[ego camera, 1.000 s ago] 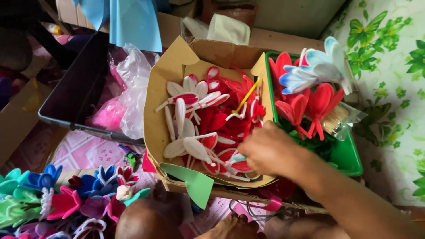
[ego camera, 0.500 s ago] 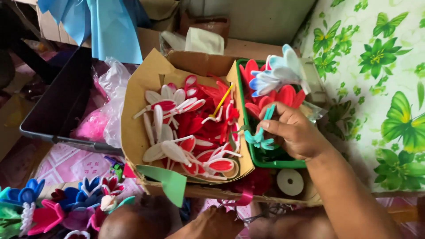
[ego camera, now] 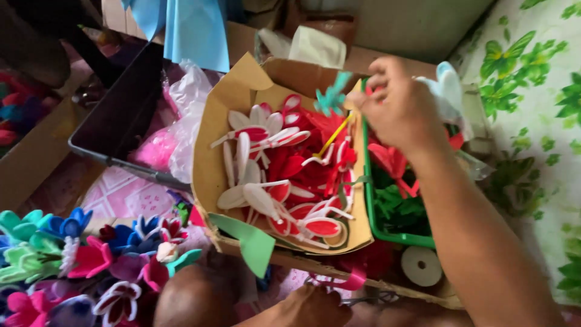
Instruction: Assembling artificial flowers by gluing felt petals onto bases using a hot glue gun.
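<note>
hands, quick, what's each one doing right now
left hand: low by the scissors, grip cannot be told
right hand: pinching a teal foam piece

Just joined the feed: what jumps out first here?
The cardboard box in the middle, heaped with red and white foam petals. Above its right edge the right hand pinches a teal foam piece. Finished foam flowers crowd the lower left; the left hand sits at the bottom.

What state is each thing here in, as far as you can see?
Right hand: raised, pinching a teal foam piece.
Left hand: low, by scissors.
Cardboard box: open, full of red and white petals.
Green basket: open, filled.
Tape roll: lying flat.
</note>
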